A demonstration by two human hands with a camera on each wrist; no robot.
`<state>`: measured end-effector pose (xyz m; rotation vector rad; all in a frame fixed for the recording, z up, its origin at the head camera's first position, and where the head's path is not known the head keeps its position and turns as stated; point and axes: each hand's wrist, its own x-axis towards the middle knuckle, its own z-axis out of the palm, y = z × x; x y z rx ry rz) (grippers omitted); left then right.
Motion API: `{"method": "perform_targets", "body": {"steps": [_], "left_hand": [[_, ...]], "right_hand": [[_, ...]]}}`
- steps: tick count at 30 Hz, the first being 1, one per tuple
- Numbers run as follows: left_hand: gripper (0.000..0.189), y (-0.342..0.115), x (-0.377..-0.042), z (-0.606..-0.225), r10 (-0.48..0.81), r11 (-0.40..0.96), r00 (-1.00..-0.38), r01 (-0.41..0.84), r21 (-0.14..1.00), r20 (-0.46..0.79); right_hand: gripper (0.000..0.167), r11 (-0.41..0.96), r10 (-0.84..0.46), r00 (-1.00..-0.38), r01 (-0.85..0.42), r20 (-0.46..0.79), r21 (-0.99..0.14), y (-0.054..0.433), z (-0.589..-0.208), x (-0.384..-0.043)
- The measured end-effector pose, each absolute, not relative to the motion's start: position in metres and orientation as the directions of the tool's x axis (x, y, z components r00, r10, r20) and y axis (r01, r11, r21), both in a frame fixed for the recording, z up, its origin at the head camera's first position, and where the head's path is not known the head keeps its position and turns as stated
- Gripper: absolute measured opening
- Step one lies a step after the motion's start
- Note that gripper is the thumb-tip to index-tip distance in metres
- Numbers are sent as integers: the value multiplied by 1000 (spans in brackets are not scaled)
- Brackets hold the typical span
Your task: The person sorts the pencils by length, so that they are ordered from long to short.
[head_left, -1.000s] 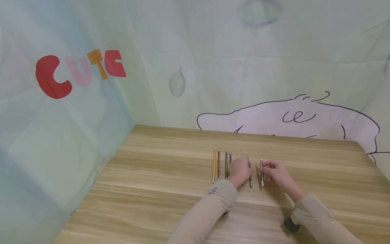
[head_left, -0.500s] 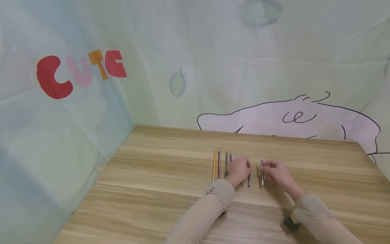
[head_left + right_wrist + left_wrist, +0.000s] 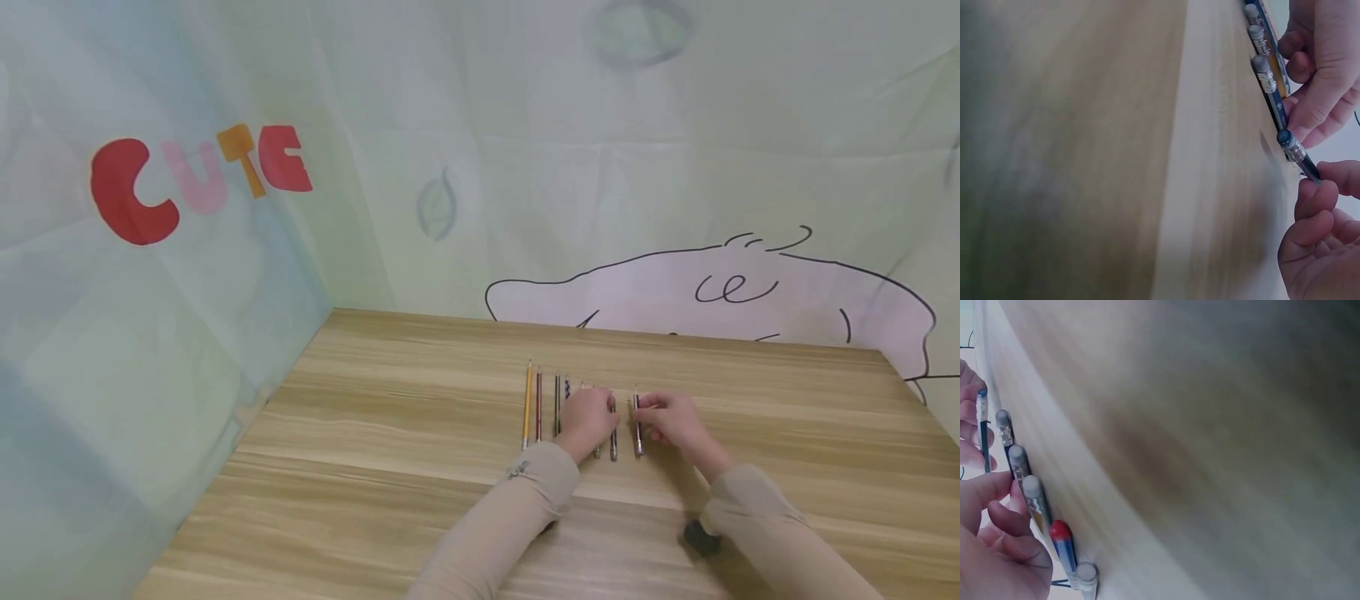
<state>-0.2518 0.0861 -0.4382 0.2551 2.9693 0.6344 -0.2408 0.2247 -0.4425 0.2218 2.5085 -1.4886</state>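
**Q:** Several pencils lie in a row at the lower middle of the head view. Which one is in hand, and how does it lie?

**A:** The rightmost pencil [image 3: 637, 425], dark-barrelled with a blue cap. Its long axis runs from the near edge of the wooden surface [image 3: 390, 433] toward the back wall, parallel to the others. It sits just right of the row, apart from its nearest neighbour by a narrow gap.

**Q:** Which hand is nearer to it?

**A:** The right hand [image 3: 672, 423]. Its fingers are curled and its fingertips [image 3: 1319, 187] pinch the barrel just above the capped end, as the right wrist view shows at its right edge.

**Q:** And the other hand?

**A:** The left hand [image 3: 592, 421] rests over the middle of the row with fingers curled down onto the barrels; the left wrist view shows a fingertip against a grey-capped pencil [image 3: 1034, 500]. Whether it grips a pencil or only steadies it cannot be told.

**Q:** What lies left of that hand?

**A:** A yellow pencil [image 3: 527, 404], then a red one [image 3: 538, 406], both untouched and parallel.

**Q:** The relation that matters?

**A:** The held pencil lies between the two hands, to the right of the row, aligned with it.
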Motion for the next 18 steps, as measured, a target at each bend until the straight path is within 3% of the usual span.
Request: {"method": "perform_targets", "body": {"steps": [18], "left_hand": [[12,87,-253,-439,177,903,-981,132,409,-74]], "right_hand": [[25,572,37,-968,225,-249,-789,214,-447,-245]]}}
